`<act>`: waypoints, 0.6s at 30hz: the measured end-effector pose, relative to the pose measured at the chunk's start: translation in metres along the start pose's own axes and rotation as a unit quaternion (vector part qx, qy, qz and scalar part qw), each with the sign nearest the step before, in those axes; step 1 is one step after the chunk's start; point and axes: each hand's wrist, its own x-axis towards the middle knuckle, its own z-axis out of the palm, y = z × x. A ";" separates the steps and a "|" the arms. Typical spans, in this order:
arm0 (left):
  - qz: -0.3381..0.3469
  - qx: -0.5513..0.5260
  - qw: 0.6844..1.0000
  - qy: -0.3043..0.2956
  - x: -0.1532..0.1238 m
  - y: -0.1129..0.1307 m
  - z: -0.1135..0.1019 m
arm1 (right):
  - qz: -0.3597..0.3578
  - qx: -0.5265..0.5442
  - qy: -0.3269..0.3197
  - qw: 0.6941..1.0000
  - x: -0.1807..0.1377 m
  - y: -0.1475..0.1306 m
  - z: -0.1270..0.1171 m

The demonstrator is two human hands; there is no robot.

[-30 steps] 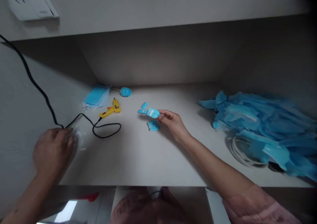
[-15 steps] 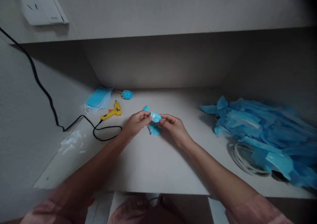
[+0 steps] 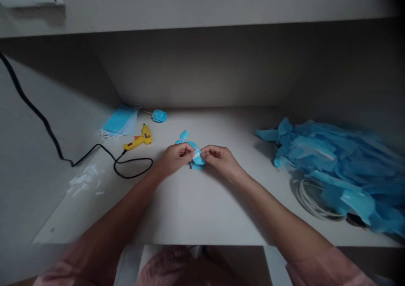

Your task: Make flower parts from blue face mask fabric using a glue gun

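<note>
My left hand (image 3: 174, 158) and my right hand (image 3: 219, 157) meet at the middle of the pale shelf (image 3: 196, 201). Both pinch a small blue piece of mask fabric (image 3: 196, 155) with a white strip between the fingertips. Part of the piece sticks out behind my left hand. A second blue scrap (image 3: 198, 166) lies on the shelf just under the hands, mostly hidden by them.
A yellow glue gun (image 3: 139, 138) with a looped black cord (image 3: 133, 168) lies to the left. Behind it are a stack of blue masks (image 3: 120, 120) and a blue fabric rosette (image 3: 159, 116). A heap of blue mask pieces (image 3: 335, 159) covers a coiled white cable (image 3: 308, 197) at right. White scraps (image 3: 82, 180) lie far left.
My left hand came in from the far left and took hold of the blue piece that my right hand held. Both hands then lowered slightly and drew closer together.
</note>
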 end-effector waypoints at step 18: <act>0.266 0.299 0.898 0.183 -0.017 0.011 0.013 | -0.039 -0.003 0.057 0.998 -0.003 0.001 0.005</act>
